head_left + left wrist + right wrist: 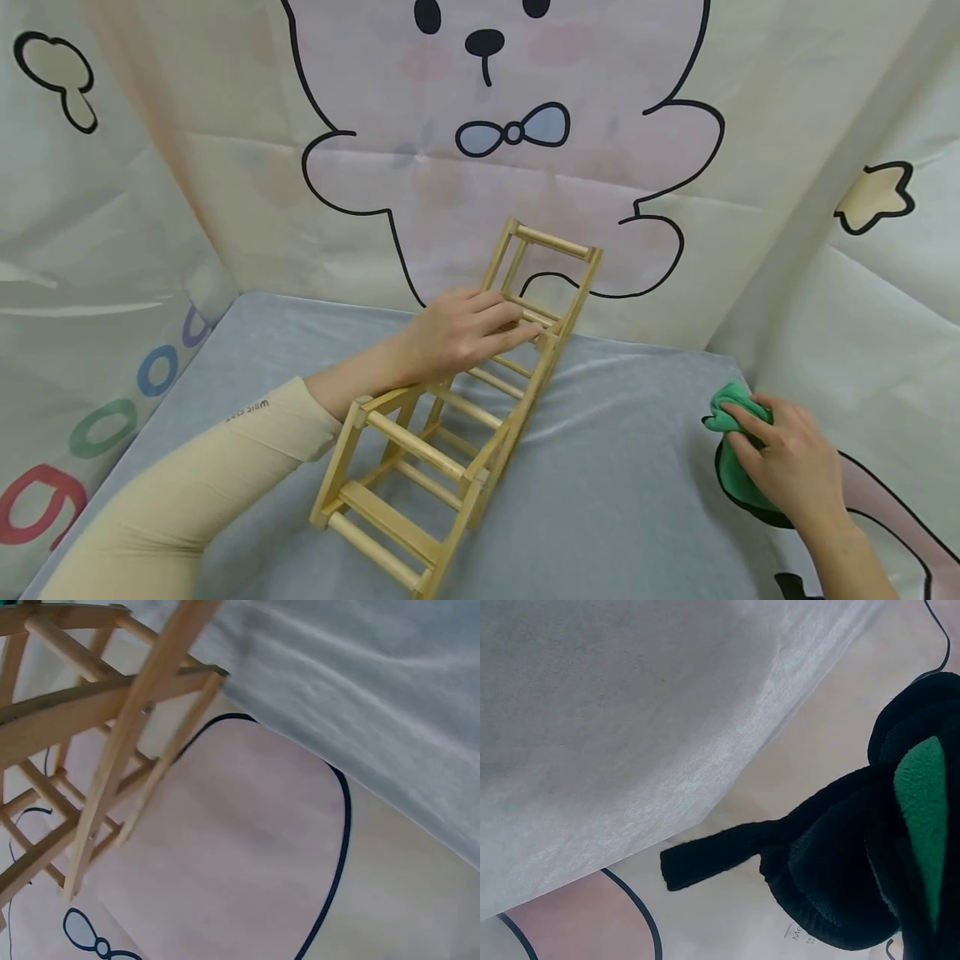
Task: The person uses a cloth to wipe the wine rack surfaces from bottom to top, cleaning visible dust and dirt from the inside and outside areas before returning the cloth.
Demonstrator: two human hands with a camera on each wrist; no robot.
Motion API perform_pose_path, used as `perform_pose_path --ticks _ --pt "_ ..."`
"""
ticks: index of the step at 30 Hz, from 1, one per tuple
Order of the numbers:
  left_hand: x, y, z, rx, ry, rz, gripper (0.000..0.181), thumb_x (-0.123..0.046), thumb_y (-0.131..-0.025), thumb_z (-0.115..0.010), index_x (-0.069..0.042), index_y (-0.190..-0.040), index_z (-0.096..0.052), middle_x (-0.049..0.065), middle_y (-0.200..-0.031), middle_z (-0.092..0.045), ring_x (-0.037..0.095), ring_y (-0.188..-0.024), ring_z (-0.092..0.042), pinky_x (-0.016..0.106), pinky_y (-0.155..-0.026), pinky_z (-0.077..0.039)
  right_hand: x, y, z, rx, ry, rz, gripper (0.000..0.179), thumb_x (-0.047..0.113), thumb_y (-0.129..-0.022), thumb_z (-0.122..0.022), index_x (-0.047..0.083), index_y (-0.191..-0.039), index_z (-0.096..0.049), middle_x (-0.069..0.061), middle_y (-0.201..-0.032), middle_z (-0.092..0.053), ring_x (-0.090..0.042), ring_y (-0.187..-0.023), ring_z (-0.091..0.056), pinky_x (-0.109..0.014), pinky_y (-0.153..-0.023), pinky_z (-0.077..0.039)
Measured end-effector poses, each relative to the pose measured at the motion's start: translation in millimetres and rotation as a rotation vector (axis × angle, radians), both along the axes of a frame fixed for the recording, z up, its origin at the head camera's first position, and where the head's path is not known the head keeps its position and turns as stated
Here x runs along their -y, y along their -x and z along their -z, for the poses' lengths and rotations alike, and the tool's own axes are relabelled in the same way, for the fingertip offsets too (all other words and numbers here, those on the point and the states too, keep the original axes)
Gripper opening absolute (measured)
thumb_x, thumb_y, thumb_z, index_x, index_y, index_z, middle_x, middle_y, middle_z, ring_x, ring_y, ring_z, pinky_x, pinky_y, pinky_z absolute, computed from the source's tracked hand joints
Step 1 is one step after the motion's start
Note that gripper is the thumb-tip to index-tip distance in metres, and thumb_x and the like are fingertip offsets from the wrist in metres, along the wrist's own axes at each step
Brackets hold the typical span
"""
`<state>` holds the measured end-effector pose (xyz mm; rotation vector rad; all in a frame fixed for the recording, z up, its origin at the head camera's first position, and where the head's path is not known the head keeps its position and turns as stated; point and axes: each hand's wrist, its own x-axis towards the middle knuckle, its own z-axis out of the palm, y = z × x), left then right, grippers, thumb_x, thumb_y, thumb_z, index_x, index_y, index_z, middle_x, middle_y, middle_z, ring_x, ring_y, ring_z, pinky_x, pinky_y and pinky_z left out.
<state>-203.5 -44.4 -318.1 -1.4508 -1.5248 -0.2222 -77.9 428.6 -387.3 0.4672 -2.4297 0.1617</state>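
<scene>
A pale wooden rack [450, 417] with several round rungs stands at a slant on the grey-blue cloth surface, its far end raised. My left hand [468, 333] lies across its upper middle, fingers bent over a rung, thumb hidden; the forearm passes by the near frame. In the left wrist view, crossed slats of the rack [112, 750] show but not the hand. Over at the right edge, my right hand [795, 458] grips a bunched green cloth [738, 479] with black edging. Its black underside, strap and a green patch [922, 817] fill the right of the right wrist view.
The grey-blue cloth surface [615, 483] ends against a printed backdrop [795, 150] with a cartoon bear behind. Side panels rise at the left and right, the left one with coloured rings [157, 371]. My right hand is close to the right panel.
</scene>
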Motion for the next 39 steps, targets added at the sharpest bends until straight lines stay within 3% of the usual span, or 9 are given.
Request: perform_pose_path --ticks 12,19,24,35,39 --pt "2.5 26.3 3.4 -0.134 0.126 0.088 0.038 0.009 -0.101 -0.062 -0.005 -0.136 -0.066 0.008 -0.102 -0.065 0.021 -0.088 -0.064 0.028 -0.072 -0.056 4 -2.8 0.4 0.028 -0.006 0.034 0.029 0.012 -0.083 -0.071 0.004 -0.108 -0.082 -0.028 -0.117 -0.066 -0.05 -0.104 -0.059 -0.064 -0.046 -0.051" --pt "-0.2 38.9 7.3 -0.067 0.18 0.169 0.039 0.013 -0.099 -0.06 -0.002 -0.135 -0.066 0.011 -0.106 -0.066 0.025 -0.093 -0.065 0.031 -0.073 -0.056 4 -3.3 3.4 0.035 -0.002 0.028 0.029 0.01 -0.081 -0.073 0.003 -0.107 -0.082 -0.028 -0.118 -0.066 -0.051 -0.103 -0.06 -0.061 -0.043 -0.05" --pt "-4.6 42.6 11.2 -0.082 0.178 0.199 0.035 0.008 -0.102 -0.061 -0.003 -0.134 -0.068 0.011 -0.105 -0.067 0.025 -0.093 -0.066 0.031 -0.074 -0.057 2 -4.6 3.5 0.041 0.002 0.026 0.029 0.009 -0.08 -0.073 0.002 -0.107 -0.082 -0.028 -0.118 -0.066 -0.05 -0.101 -0.06 -0.063 -0.046 -0.05" --pt "-8.6 43.4 12.8 -0.03 0.21 0.168 0.039 0.011 -0.102 -0.054 -0.002 -0.137 -0.065 0.011 -0.107 -0.067 0.023 -0.092 -0.062 0.029 -0.066 -0.047 2 -4.9 4.2 0.06 -0.002 0.054 0.028 0.008 -0.081 -0.074 0.003 -0.108 -0.081 -0.027 -0.12 -0.065 -0.049 -0.102 -0.06 -0.059 -0.041 -0.047" --pt "-9.1 44.5 12.6 -0.034 0.215 0.178 0.035 0.009 -0.104 -0.053 0.001 -0.135 -0.065 0.012 -0.108 -0.067 0.025 -0.094 -0.064 0.031 -0.07 -0.052 2 -4.0 4.9 0.043 -0.007 0.042 0.027 0.012 -0.084 -0.071 0.003 -0.107 -0.082 -0.027 -0.119 -0.066 -0.05 -0.102 -0.06 -0.06 -0.042 -0.048"
